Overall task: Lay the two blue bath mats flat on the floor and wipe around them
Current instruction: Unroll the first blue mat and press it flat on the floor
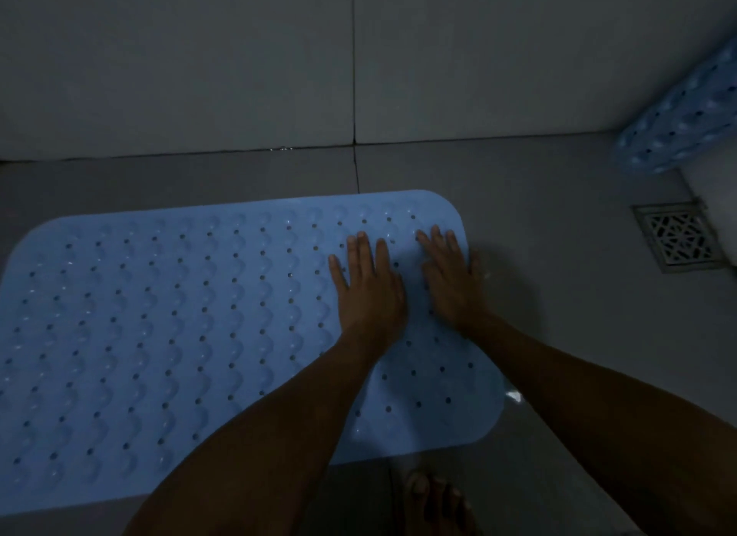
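Down on the bathroom floor [538, 200], the person presses both palms onto the first blue bath mat [159, 316], which lies spread out below the wall tiles [199, 57]. The left hand [369, 284] and the right hand [450, 276] sit side by side near the mat's right end, fingers straight and only slightly apart, holding nothing, simply pushing down. Just beyond the fingertips runs the mat's far edge, and past the right hand's little finger its rounded corner curves away.

What could go wrong from here, I'd judge, is mostly the wet: small glints show beside the mat's right edge and at the wall joint ahead of the fingers, so the mat may skate sideways under pressure instead of seating. A trapped ripple could also stay under the section behind the wrists if only this end gets pressed. The bare foot [430, 503] stands close to the near edge and could catch it.

The mat itself looks soft and rubbery, pale blue, covered in rows of wavy raised bumps and small round drain holes, with rounded corners. It seems flat, though the light is dim and I can't be sure every edge is down.

The second blue mat [678, 125] is well off to the right of the fingers, not yet laid, propped in the corner above the floor drain [678, 236].
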